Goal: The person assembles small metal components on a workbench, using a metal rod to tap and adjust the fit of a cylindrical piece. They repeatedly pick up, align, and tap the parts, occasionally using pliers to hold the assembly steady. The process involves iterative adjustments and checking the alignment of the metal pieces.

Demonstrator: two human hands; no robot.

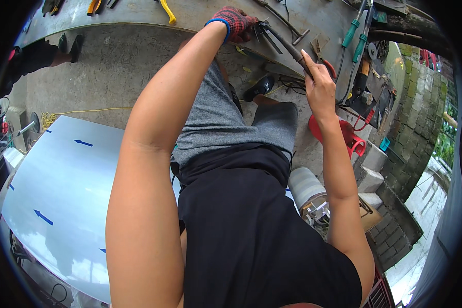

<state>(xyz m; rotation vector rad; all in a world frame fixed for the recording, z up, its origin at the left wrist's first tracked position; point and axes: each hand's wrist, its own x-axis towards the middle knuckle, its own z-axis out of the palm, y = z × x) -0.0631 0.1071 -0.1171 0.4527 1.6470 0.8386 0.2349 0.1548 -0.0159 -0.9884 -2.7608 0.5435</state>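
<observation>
- Hands stand apart; the bare right hand (321, 84) is closed around a dark-handled tool (288, 47) at its near end, presumably for leverage.
- Gloved left hand (236, 24) curls beside the tool's far end; its grip cannot be told. Its glove probably protects the fingers.
- Tool and slim metal strip (272, 43) sit at the workbench's (210, 10) near edge, apparently for easy reach.

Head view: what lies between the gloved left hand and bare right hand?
A dark bar slants between the left hand and right hand in the head view, a slim dark piece beside its far end.
</observation>
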